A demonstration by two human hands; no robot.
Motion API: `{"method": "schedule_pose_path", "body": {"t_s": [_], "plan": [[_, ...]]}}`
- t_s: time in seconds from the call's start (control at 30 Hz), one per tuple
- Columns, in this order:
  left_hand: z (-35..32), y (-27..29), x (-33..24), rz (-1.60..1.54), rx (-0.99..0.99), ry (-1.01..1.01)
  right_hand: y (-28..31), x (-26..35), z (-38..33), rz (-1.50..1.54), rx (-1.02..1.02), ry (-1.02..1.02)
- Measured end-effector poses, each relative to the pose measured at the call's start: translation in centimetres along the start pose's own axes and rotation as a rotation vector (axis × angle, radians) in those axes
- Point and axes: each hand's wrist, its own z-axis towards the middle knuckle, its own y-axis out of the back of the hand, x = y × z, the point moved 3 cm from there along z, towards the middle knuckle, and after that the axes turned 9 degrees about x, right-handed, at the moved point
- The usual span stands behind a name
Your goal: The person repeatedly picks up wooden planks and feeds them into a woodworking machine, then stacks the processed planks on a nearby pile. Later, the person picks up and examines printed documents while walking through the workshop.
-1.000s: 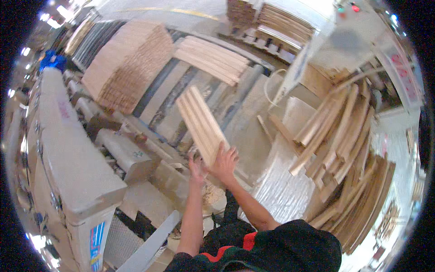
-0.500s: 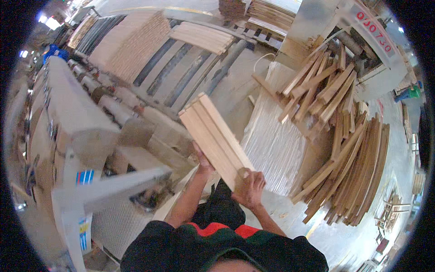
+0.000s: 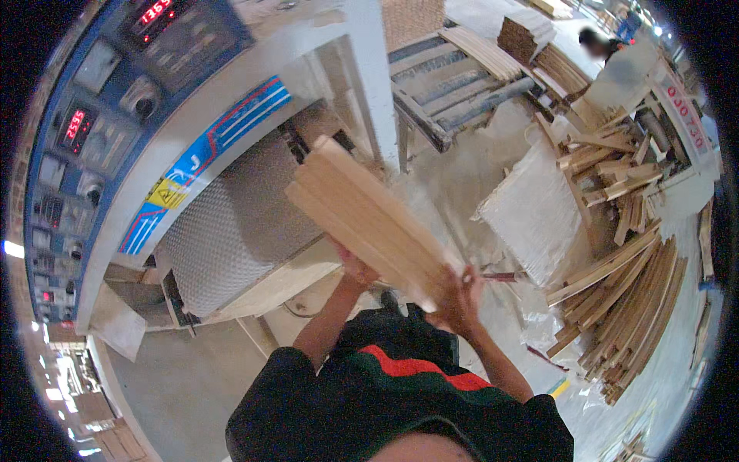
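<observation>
A stack of light wooden boards (image 3: 369,219), pressed side by side, is carried in front of my body at a slant. My left hand (image 3: 356,266) grips its left edge from beneath, with the fingers partly hidden by the wood. At the near right end, my right hand (image 3: 459,299) is wrapped round the boards' end and somewhat blurred. The far end of the stack hangs over the edge of a machine's textured grey feed bed (image 3: 246,208).
A blue control panel (image 3: 108,131) with red digital displays rises at the left. A white post (image 3: 375,85) stands beyond the boards. Rollers (image 3: 485,104) lie farther back. To the right are a pale flat sheet stack (image 3: 535,212) and piled wooden strips (image 3: 627,316). Another person (image 3: 616,50) is far off.
My view has swung left, so the machine's panel and feed bed now fill the left side. The boards have come over the bed's edge, still in both hands.
</observation>
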Motion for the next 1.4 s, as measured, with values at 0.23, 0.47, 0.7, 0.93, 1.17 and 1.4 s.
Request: {"method": "schedule_pose_path", "body": {"t_s": [0.23,0.47,0.7,0.93,1.17,1.4], "plan": [[-1.0,5.6,-11.4,0.028,-0.449,0.088,-5.6,17.1,6.2,0.092,0.034,0.002],[-7.2,14.1,-8.9,-0.328,-0.355,0.040,-11.2,25.2,12.9,0.188,0.145,-0.083],[-7.3,9.8,-10.3,-0.529,-0.127,-0.113,-13.3,29.4,18.2,0.084,-0.003,-0.141],[-6.1,10.1,-11.3,-0.578,-0.101,-0.129,-13.2,30.6,21.0,0.100,0.066,-0.134],[-8.1,13.0,-9.3,-0.648,-0.150,0.007,-13.1,31.7,22.3,0.084,0.089,-0.129],[-8.1,12.3,-5.5,-0.382,-0.260,0.307,-11.4,29.2,21.9,0.083,-0.145,0.024]]}}
